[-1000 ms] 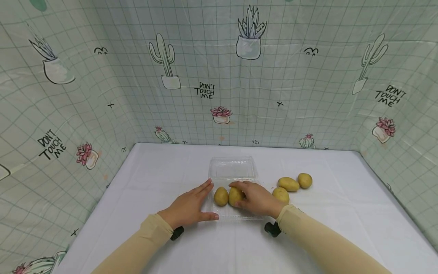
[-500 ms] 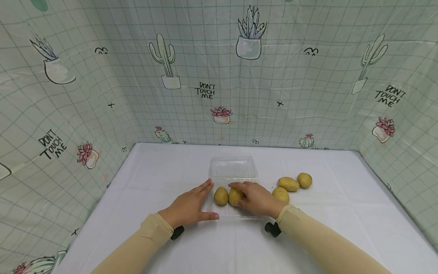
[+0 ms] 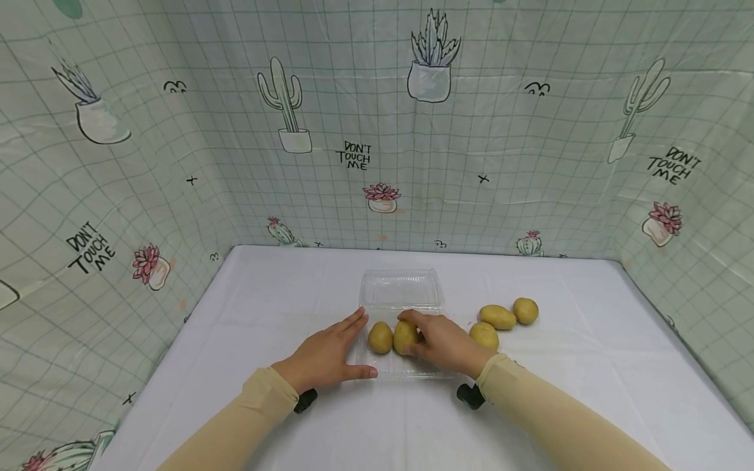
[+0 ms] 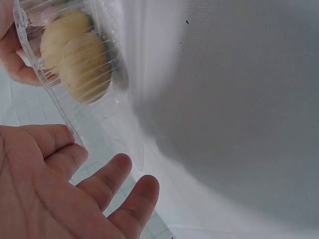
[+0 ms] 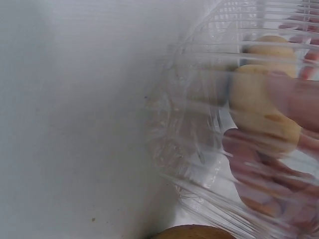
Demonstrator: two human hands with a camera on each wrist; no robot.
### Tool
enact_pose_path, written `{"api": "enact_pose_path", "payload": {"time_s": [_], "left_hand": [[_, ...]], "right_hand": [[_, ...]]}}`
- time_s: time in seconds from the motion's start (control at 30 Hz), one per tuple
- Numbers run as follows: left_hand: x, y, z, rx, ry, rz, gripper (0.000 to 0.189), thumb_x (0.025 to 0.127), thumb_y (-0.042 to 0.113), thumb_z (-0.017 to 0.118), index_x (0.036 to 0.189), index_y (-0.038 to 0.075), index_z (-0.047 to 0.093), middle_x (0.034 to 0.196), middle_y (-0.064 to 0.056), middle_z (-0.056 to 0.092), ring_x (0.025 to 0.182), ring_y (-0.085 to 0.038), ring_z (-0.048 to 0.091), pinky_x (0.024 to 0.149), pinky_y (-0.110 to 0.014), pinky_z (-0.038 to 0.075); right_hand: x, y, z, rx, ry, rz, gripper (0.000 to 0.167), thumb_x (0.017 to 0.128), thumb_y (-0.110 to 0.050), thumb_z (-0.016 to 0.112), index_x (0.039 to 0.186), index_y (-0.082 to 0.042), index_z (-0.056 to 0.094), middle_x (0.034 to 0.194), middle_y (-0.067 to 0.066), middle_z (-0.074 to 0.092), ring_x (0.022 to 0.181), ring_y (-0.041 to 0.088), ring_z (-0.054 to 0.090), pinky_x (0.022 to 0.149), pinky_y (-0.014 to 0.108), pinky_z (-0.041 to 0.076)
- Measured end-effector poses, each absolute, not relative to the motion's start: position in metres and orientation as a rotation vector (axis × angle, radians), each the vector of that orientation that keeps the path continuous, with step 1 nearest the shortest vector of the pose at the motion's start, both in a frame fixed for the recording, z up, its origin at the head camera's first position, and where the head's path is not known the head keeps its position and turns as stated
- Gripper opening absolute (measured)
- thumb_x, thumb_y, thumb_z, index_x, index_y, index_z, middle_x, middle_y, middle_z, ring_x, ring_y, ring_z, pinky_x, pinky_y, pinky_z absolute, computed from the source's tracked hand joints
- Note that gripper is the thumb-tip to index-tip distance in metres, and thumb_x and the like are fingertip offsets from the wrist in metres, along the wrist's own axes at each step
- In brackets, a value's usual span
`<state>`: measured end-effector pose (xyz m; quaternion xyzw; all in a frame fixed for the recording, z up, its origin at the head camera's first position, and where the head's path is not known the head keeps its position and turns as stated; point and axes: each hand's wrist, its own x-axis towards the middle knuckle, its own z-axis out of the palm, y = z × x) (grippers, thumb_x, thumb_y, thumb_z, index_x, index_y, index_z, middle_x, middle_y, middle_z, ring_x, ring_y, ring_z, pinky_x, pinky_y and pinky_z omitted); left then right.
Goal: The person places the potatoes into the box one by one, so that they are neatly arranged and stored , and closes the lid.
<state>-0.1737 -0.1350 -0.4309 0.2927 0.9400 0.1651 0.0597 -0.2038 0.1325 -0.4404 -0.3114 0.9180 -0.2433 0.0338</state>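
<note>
Yellow potatoes (image 3: 380, 338) sit paired in a clear container (image 3: 406, 375); the right hand (image 3: 443, 341) grips the right one, the left hand (image 3: 325, 350) splays at the left edge, its palm (image 4: 35, 194) visible only in the left wrist view.

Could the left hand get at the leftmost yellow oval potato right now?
Probably yes: the leftmost yellow oval potato sits uncovered beside the left hand, the clear plastic lid lies open, and the right hand grips only the neighbouring yellow potato.
</note>
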Motion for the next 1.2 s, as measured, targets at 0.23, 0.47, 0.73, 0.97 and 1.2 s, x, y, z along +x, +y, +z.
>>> {"api": "enact_pose_path", "payload": {"time_s": [0.23, 0.47, 0.73, 0.97, 1.2], "left_hand": [[-0.1742, -0.1350, -0.4316, 0.893, 2.847, 0.495, 0.102, 0.085, 0.066, 0.065, 0.156, 0.002, 0.030, 0.164, -0.008, 0.021, 0.144, -0.028, 0.032, 0.109, -0.045, 0.038], [-0.1739, -0.1344, -0.4319, 0.884, 2.850, 0.495, 0.102, 0.085, 0.066, 0.066, 0.156, 0.002, 0.030, 0.164, -0.008, 0.021, 0.144, -0.028, 0.032, 0.109, -0.045, 0.037], [-0.1735, -0.1344, -0.4315, 0.890, 2.858, 0.492, 0.101, 0.085, 0.065, 0.066, 0.155, 0.001, 0.031, 0.164, -0.009, 0.022, 0.143, -0.030, 0.033, 0.108, -0.045, 0.038], [-0.1743, -0.1346, -0.4324, 0.896, 2.858, 0.494, 0.101, 0.085, 0.066, 0.065, 0.156, 0.002, 0.031, 0.163, -0.010, 0.022, 0.144, -0.029, 0.033, 0.108, -0.046, 0.038], [-0.1742, -0.1349, -0.4316, 0.903, 2.855, 0.495, 0.101, 0.086, 0.066, 0.065, 0.155, 0.001, 0.031, 0.163, -0.010, 0.022, 0.144, -0.029, 0.032, 0.109, -0.045, 0.038]], "right_hand": [[-0.2034, 0.1333, -0.4402, -0.992, 2.811, -0.742, 0.056, 0.091, -0.020, 0.076, 0.142, -0.010, 0.055, 0.124, 0.004, 0.066, 0.094, 0.015, 0.064, 0.084, 0.037, 0.053], [-0.2018, 0.1328, -0.4399, -0.989, 2.806, -0.708, 0.055, 0.093, -0.021, 0.074, 0.144, -0.014, 0.054, 0.124, 0.004, 0.067, 0.093, 0.014, 0.063, 0.086, 0.038, 0.053], [-0.2015, 0.1320, -0.4377, -1.035, 2.807, -0.672, 0.053, 0.094, -0.021, 0.071, 0.144, -0.012, 0.053, 0.123, 0.007, 0.067, 0.092, 0.015, 0.062, 0.086, 0.039, 0.052], [-0.2011, 0.1311, -0.4363, -1.043, 2.820, -0.615, 0.053, 0.095, -0.023, 0.070, 0.144, -0.012, 0.054, 0.117, 0.007, 0.069, 0.087, 0.013, 0.059, 0.084, 0.039, 0.052], [-0.1998, 0.1305, -0.4353, -1.039, 2.817, -0.612, 0.053, 0.095, -0.023, 0.070, 0.144, -0.012, 0.053, 0.117, 0.008, 0.068, 0.086, 0.014, 0.059, 0.083, 0.038, 0.053]]}}
